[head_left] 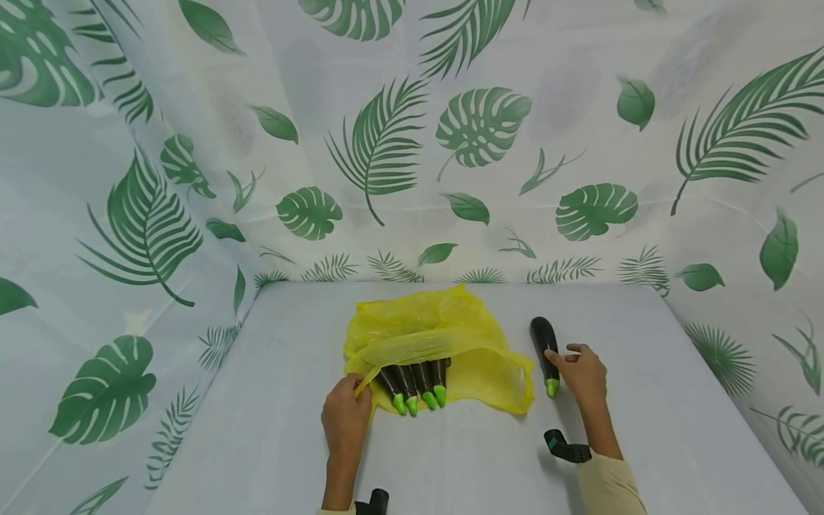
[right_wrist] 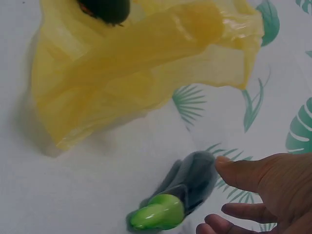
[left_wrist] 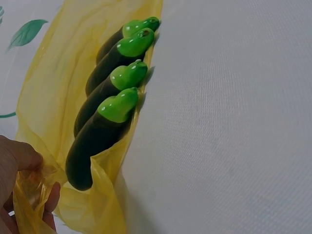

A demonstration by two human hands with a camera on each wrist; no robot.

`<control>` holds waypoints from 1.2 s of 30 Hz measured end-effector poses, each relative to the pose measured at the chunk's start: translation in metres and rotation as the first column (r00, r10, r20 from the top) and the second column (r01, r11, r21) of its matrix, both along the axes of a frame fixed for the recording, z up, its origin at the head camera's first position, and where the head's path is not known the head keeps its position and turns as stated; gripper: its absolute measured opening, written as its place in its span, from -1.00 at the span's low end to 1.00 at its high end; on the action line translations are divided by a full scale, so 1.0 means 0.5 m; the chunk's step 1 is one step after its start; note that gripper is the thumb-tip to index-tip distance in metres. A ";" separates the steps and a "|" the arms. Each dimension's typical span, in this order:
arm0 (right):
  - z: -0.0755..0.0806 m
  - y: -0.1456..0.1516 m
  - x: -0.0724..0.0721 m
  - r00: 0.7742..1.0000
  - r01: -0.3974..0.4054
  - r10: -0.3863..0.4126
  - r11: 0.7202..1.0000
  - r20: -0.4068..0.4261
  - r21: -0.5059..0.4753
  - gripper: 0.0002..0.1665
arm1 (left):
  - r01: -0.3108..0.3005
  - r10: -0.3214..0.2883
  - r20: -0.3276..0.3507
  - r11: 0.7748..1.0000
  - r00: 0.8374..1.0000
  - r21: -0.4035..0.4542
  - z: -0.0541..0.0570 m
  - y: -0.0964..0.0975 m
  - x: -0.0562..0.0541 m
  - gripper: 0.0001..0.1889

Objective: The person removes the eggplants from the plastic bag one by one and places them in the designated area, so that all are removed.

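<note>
A yellow plastic bag (head_left: 421, 346) lies on the table with several dark eggplants (left_wrist: 100, 131) in its mouth, their green stem ends toward the person. My left hand (head_left: 347, 415) pinches the bag's left handle, the thin plastic bunched between thumb and fingers. Apart from these, a single eggplant (head_left: 544, 340) rests to the right of the bag, green end nearest the person. My right hand (head_left: 584, 375) is at its right side, thumb tip right at the dark skin and the other fingers spread away from it. The bag's upper folds hide the far ends of the bagged eggplants.
The white table (head_left: 257, 443) meets a leaf-printed curtain (head_left: 399, 236) at the back, with more of it on both sides. The bag's right handle loop (head_left: 526, 379) lies loose between the bag and the single eggplant.
</note>
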State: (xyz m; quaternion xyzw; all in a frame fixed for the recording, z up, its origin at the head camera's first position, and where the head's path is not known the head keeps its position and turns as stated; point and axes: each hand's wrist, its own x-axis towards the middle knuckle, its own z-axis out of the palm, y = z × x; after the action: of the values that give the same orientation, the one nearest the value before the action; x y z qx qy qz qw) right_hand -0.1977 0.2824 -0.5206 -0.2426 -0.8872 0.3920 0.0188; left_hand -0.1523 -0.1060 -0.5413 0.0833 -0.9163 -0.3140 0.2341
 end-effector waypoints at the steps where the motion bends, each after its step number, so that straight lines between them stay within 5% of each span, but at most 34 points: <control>1: 0.004 0.000 0.002 1.000 0.000 0.000 1.000 -0.011 0.002 -0.21 | 0.000 0.000 0.000 1.000 1.000 0.000 0.000 0.000 0.000 -0.90; 9: 0.055 -0.010 0.015 0.984 0.030 -0.027 0.999 -0.177 0.015 -0.37 | -0.003 0.003 -0.005 1.000 1.000 0.003 0.001 0.001 0.001 -0.89; 17: 0.135 -0.059 0.039 0.904 0.055 -0.041 0.998 -0.425 0.022 -0.55 | -0.008 0.008 0.008 1.000 1.000 0.006 0.001 0.001 0.001 -0.89; 21: 0.168 -0.093 0.056 0.856 -0.028 0.031 1.000 -0.517 0.014 -0.62 | -0.008 0.008 0.002 1.000 1.000 0.007 0.002 0.001 0.002 -0.89; 24: 0.179 -0.115 0.068 0.812 -0.182 0.185 0.981 -0.554 0.060 -0.67 | -0.009 0.009 -0.003 1.000 1.000 0.008 0.001 0.000 0.001 -0.89; 27: 0.177 -0.133 0.075 0.727 -0.408 0.428 0.898 -0.536 0.164 -0.69 | -0.011 0.011 -0.007 1.000 1.000 0.005 0.001 0.000 0.001 -0.89; 32: 0.150 -0.169 0.075 0.528 -0.790 0.774 0.599 -0.348 0.134 -0.65 | -0.009 0.009 -0.006 1.000 1.000 0.010 0.000 0.000 0.001 -0.90; 34: 0.132 -0.187 0.071 0.476 -0.862 0.837 0.506 -0.270 0.047 -0.62 | -0.009 0.009 -0.003 1.000 1.000 0.012 0.000 0.000 0.000 -0.90; 36: 0.111 -0.203 0.067 0.452 -0.888 0.864 0.459 -0.221 -0.022 -0.59 | -0.008 0.008 -0.007 1.000 1.000 0.010 0.000 0.000 0.000 -0.90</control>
State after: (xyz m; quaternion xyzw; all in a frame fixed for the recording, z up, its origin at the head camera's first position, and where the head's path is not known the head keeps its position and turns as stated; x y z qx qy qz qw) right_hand -0.1644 0.1807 -0.4649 0.2853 -0.8506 0.4240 -0.1233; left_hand -0.1526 -0.1061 -0.5413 0.0871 -0.9134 -0.3181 0.2384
